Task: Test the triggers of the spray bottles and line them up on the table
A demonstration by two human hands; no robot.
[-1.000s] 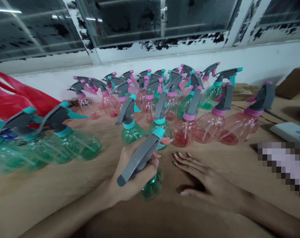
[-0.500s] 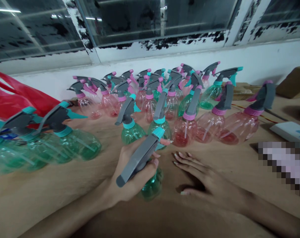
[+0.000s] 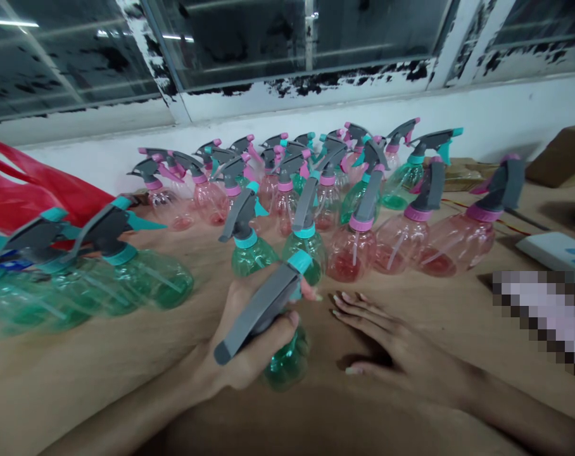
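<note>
My left hand [image 3: 249, 335] is wrapped round the neck of a green spray bottle [image 3: 287, 358] with a grey head and a turquoise nozzle. Its trigger is mostly hidden by my fingers. My right hand [image 3: 387, 339] lies palm down on the wooden table [image 3: 126, 373], fingers stretched out, holding nothing. Just beyond my hands stand two green spray bottles [image 3: 252, 253] with turquoise collars. Beside them on the right are pink spray bottles [image 3: 351, 253] with pink collars. More green spray bottles [image 3: 147, 278] form a row on the left.
Several pink and green spray bottles [image 3: 211, 199] crowd along the white wall [image 3: 487, 114] under the windows. A red plastic bag [image 3: 45, 190] lies at the left. On the right are a cardboard box [image 3: 560, 155], a white device [image 3: 556, 250] with a cable, and a blurred-out object.
My left hand and its spray bottle have shifted slightly toward me and to the left, and the fingers near the trigger have drawn in a little. My right hand stays put.
</note>
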